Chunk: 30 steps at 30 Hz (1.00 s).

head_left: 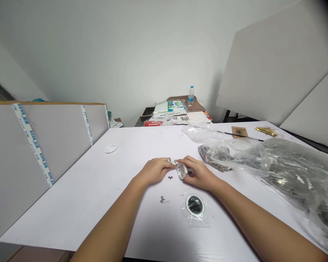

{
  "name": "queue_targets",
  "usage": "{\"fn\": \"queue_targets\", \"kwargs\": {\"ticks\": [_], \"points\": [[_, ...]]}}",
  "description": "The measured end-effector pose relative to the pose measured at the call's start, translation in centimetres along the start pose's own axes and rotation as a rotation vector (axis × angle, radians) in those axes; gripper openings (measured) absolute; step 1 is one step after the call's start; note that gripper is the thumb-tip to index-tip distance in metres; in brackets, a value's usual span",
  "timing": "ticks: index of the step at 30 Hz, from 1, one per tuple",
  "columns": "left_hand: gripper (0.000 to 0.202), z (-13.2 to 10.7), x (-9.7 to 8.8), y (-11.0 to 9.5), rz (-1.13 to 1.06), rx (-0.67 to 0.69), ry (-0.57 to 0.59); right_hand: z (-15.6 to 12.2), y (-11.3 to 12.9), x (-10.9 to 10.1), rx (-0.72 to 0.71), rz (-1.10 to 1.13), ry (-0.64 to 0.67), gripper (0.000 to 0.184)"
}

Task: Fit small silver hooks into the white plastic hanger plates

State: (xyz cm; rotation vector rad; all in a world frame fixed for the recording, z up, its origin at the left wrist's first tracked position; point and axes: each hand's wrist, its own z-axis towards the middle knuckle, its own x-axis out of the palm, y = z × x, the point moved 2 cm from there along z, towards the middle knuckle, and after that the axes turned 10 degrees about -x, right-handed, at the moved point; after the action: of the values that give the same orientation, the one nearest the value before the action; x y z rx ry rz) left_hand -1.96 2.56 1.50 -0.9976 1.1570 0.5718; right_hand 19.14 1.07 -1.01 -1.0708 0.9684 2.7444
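So, your left hand (153,171) pinches tiny metal charms (171,160) mid-table | right hand (200,175) pinches the white cap (181,171) just beside them | a loose grip could drop bits among the near strays (170,177), imo.

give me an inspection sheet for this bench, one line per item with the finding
surface: white table, flat, with parts spread over the middle and right
job's things: white cup and metal bits between the hands
clutter: loose bits, tin in a clear bag, lid, bags of metal parts, card, gold bits
grips: left hand pinches the metal bits; right hand holds the white cup
cables: dark line by the card, cannot tell if it is a cable
surroundings: boards at left; papers and bottle behind
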Motion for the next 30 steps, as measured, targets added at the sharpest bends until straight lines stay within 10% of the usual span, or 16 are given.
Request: {"fn": "queue_targets", "kwargs": {"ticks": [30], "points": [[0.029,0.36,0.28,-0.18,0.010,-0.039,0.007,-0.03,-0.06,0.21,0.023,0.011,-0.002,0.059]]}}
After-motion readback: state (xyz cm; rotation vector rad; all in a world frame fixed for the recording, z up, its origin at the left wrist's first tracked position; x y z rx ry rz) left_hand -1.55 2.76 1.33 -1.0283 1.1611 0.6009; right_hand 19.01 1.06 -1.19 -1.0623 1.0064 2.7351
